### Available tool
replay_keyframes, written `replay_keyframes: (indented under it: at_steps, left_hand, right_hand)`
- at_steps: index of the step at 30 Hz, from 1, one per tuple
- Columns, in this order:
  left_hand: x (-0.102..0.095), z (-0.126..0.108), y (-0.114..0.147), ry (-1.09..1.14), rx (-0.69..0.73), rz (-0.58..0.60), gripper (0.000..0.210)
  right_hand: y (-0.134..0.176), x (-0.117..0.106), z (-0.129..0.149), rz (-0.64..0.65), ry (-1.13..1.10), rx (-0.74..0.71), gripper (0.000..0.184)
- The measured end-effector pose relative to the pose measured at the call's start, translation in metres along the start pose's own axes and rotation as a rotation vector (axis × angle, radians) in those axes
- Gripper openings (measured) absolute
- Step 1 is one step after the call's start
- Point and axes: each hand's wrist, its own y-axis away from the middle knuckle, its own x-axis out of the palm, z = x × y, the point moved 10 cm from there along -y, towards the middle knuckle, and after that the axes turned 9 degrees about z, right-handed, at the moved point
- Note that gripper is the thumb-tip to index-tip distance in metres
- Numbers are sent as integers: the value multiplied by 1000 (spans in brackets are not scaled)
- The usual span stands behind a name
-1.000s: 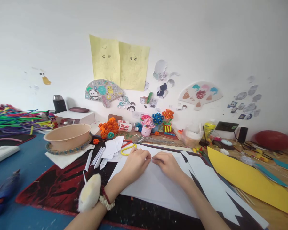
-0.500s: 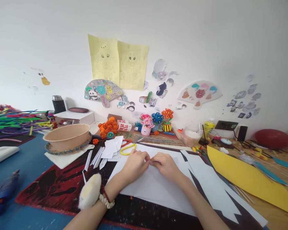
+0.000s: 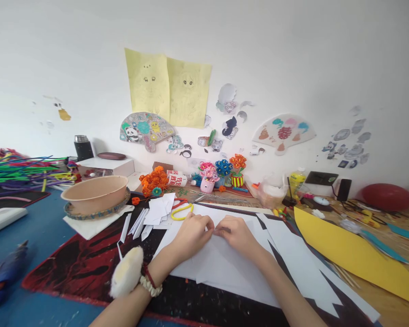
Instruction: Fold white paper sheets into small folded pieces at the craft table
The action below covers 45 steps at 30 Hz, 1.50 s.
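My left hand (image 3: pixel 195 229) and my right hand (image 3: pixel 234 231) meet over white paper sheets (image 3: pixel 231 277) in the middle of the mat. Both are closed, thumbs and forefingers pinched together, fingertips nearly touching. Whatever lies between the fingertips is too small and hidden to make out. Just beyond my left hand is a yellow loop-shaped handle (image 3: pixel 182 212). Left of it lie a pile of small white paper pieces (image 3: pixel 158 209) and several narrow folded paper strips (image 3: pixel 139 223). A fluffy white pad (image 3: pixel 127 272) and a scrunchie (image 3: pixel 150 286) sit on my left wrist.
A peach basin (image 3: pixel 95 197) stands at the left, behind a blue glue gun (image 3: pixel 7 274). Orange craft flowers (image 3: pixel 155 181) and small flower pots (image 3: pixel 237 179) line the wall. At right lie cut white sheets (image 3: pixel 300 261) and a yellow sheet (image 3: pixel 354 252).
My right hand has shifted slightly, and its fingertips have shifted a little against the left ones. The lower edge of the top white sheet has moved slightly right.
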Motion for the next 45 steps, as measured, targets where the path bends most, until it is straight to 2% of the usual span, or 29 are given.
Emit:
replay_keyframes:
  at_steps: [7, 15, 22, 45]
  left_hand:
    - [-4, 3, 0, 39, 6, -50, 11]
    - [2, 3, 0, 174, 8, -3, 11]
    - [5, 8, -3, 281, 5, 10, 13]
    - [4, 10, -3, 276, 7, -19, 14]
  right_hand:
    - [2, -9, -12, -34, 12, 100, 13]
    - [0, 2, 0, -6, -13, -6, 17]
    - [0, -2, 4, -10, -62, -31, 14]
    - [0, -5, 6, -34, 3, -38, 15]
